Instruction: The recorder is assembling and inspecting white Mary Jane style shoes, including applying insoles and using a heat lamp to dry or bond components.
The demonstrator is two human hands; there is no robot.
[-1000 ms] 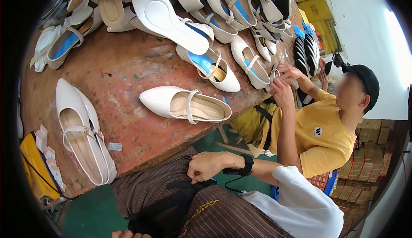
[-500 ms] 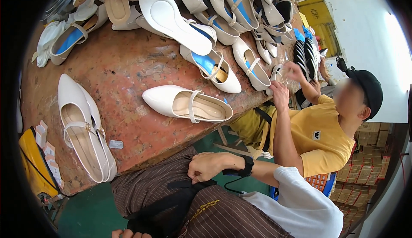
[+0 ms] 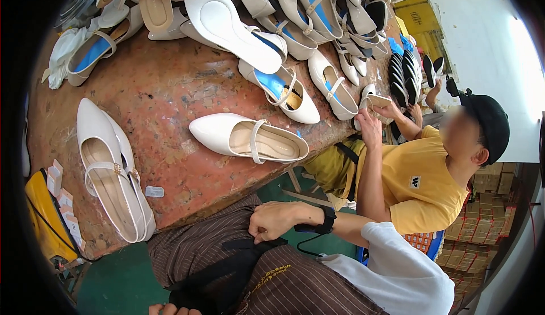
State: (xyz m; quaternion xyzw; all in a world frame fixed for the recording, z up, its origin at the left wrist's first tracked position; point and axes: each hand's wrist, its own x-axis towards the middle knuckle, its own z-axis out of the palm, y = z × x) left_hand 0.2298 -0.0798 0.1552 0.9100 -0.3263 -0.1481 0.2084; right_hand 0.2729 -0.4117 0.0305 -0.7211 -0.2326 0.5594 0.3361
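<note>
Two hands noted; the right hand (image 3: 276, 219), lower centre, wearing a black wrist strap, has its fingers curled shut around a black fabric strap (image 3: 238, 258) lying across the brown pinstriped lap (image 3: 295, 284); the left hand (image 3: 173, 310) barely shows at the bottom edge, so its grip cannot be told. Risk, as judged: one cream pointed strap shoe (image 3: 250, 139) lies at the near edge of the worn reddish table (image 3: 153, 93); a rising elbow could knock it off; the seated co-worker in yellow (image 3: 420, 184) is close by.

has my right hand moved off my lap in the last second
No. The right hand stays on the striped trousers, gripping the black strap, just below the table edge as before.
</note>
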